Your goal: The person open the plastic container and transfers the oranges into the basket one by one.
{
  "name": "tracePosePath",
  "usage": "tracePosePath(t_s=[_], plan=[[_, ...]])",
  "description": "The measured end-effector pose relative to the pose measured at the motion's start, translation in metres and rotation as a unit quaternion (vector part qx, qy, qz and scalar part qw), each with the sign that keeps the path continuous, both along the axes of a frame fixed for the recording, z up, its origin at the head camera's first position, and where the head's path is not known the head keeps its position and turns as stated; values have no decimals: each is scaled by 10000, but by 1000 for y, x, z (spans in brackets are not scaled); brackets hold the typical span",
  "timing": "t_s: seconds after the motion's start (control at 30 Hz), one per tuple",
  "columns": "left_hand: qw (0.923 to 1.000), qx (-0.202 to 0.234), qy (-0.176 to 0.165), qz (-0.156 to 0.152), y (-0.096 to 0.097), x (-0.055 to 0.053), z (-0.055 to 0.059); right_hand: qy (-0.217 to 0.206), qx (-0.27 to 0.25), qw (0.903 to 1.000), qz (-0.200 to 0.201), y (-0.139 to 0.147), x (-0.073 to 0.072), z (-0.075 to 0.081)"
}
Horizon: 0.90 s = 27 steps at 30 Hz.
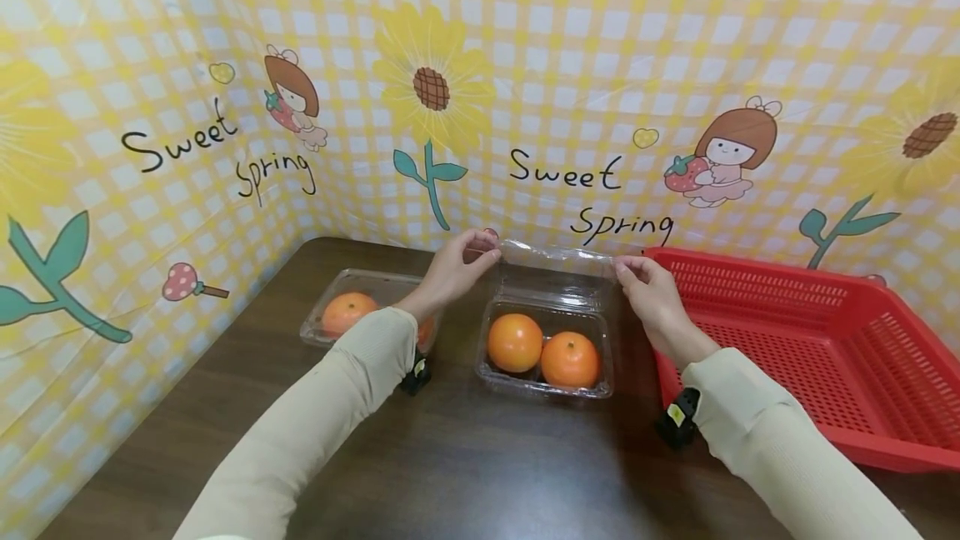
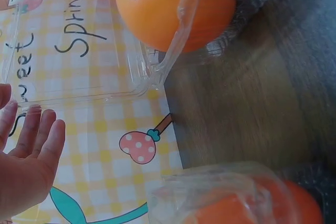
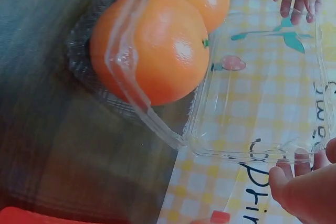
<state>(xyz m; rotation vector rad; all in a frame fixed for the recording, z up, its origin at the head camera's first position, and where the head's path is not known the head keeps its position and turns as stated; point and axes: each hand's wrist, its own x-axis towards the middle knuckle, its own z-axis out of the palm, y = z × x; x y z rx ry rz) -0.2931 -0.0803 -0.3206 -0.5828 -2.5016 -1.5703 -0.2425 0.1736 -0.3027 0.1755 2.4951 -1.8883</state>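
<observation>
A clear plastic clamshell box [image 1: 546, 390] stands on the table with its lid [image 1: 551, 283] raised at the back. Inside its base sit two oranges side by side, a left orange [image 1: 514, 342] and a right orange [image 1: 570, 359] with a small green stem. At the lid's upper left corner, my left hand [image 1: 459, 267] pinches the edge between thumb and fingers. The opposite corner is held the same way by my right hand [image 1: 660, 307]. In the right wrist view, the right fingers [image 3: 302, 163] show through the clear plastic.
Left of the box, a second clear container [image 1: 311, 325] holds orange fruit, partly hidden by my left forearm. A red perforated plastic basket [image 1: 825, 357] stands at the right, close to my right wrist. Behind the dark wooden table [image 1: 480, 465] hangs a yellow checked cloth [image 1: 525, 65].
</observation>
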Motion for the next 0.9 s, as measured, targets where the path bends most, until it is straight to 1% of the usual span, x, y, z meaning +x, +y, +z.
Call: tracePosePath(t_s=[0.17,0.4,0.6,0.77,0.9], plan=[[9999,65,-45,114,3,-5,0,-84,-223,9996,-152,-1,-10,1],[9991,353,-128,210,7,-12,-2,-22,-462,9984,-339,-5,-18,1],[9984,421,-82,373,11,-19,-3,6,-609,9970,-479,-6,-27,-3],[9975,563,-80,428,13,-23,-6,-39,-647,9962,-578,-7,-33,-6],[9970,601,-89,471,14,-24,-8,-61,-871,9944,-591,-8,-37,-9]])
